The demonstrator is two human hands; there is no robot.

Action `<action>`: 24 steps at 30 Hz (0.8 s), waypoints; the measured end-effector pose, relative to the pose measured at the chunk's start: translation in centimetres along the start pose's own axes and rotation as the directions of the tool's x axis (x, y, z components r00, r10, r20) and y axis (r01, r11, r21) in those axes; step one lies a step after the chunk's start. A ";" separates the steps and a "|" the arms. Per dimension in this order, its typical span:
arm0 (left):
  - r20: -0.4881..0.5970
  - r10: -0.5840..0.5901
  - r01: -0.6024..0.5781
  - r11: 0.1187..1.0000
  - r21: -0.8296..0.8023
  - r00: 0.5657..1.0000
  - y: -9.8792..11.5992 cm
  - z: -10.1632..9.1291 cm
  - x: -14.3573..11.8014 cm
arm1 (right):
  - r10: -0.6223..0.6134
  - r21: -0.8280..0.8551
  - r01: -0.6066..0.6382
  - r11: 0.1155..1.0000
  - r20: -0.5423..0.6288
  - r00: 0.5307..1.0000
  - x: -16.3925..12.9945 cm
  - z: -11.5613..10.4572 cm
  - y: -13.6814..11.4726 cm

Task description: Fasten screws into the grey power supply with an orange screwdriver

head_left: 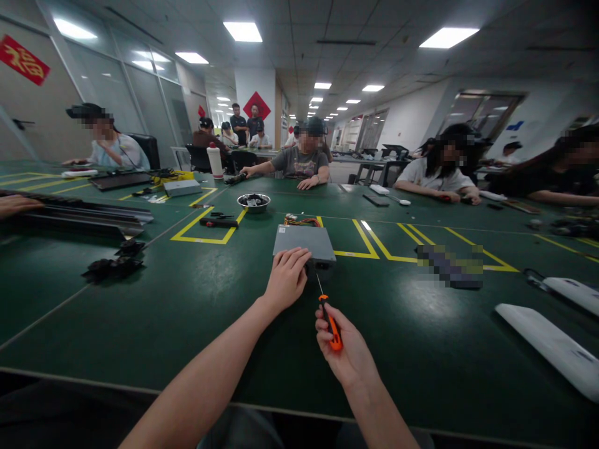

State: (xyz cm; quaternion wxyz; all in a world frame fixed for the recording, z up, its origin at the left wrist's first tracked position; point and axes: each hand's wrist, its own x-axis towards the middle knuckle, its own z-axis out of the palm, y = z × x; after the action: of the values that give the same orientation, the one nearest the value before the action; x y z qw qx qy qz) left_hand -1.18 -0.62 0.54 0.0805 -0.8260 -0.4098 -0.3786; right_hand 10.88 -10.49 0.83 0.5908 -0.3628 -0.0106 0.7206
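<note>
Right hand [344,349] pinches an orange screwdriver [330,324], tip just short of the grey box [303,243]; left hand [286,277] presses flat on the box, unopened.

One screwdriver [329,319], one grey metal box [304,243], one steel bowl [253,201], two hands [286,279].

Both bare forearms enter from the six o'clock edge and converge toward twelve. The left hand [286,279] lies palm down, fingers curled forward over the near edge of what it presses on, wrist straight. The right hand [344,349], at about five o'clock of the left, is closed in a fist around a slim handle, thumb on top.
</note>
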 end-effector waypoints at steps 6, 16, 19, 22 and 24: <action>0.004 -0.003 0.003 1.000 -0.005 1.000 0.0 -0.1 -0.1 | 0.118 0.026 -0.119 0.993 0.067 0.991 -0.6 0.6 0.0; -0.009 -0.001 0.001 1.000 -0.007 1.000 -0.1 0.1 0.0 | 0.084 0.055 -0.085 0.995 0.013 0.996 -0.5 0.6 0.0; -0.013 0.006 -0.006 1.000 -0.010 1.000 -0.2 0.2 0.0 | 0.122 0.047 -0.123 0.991 0.031 0.992 -0.7 0.7 -0.2; -0.018 0.008 -0.008 1.000 -0.011 1.000 -0.2 0.2 0.0 | 0.153 0.029 -0.155 0.987 0.079 0.985 -0.8 0.8 -0.2; -0.016 0.003 -0.003 1.000 -0.012 1.000 -0.2 0.2 0.0 | 0.141 0.025 -0.144 0.989 0.101 0.985 -0.8 0.8 -0.1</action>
State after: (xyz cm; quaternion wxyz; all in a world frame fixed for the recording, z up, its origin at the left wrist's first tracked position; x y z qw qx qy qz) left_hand -1.22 -0.43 0.34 0.0794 -0.8241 -0.4055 -0.3873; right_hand 10.52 -10.79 1.87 0.5422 -0.3168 -0.0026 0.7782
